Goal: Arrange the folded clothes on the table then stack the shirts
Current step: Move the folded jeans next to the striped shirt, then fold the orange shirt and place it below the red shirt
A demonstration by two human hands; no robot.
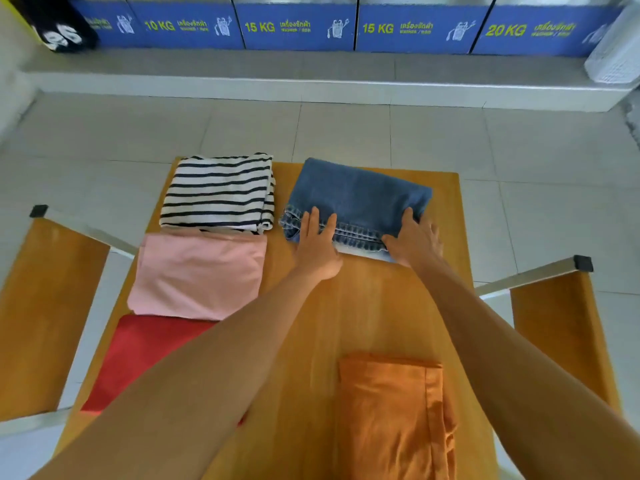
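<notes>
Item: 1 folded pair of blue denim jeans (356, 194), far right on the orange wooden table (363, 306). Probably heavy, stiff, holds its fold. Left hand (317, 244) and right hand (415, 240) press the near edge, fingers flat; best gripped at both ends.

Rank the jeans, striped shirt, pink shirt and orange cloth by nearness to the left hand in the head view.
1. The folded jeans: far right of the table, touched by the left hand.
2. The striped shirt and the pink shirt: both just left of that hand, too close to call.
3. The orange cloth: near edge, right side.
</notes>
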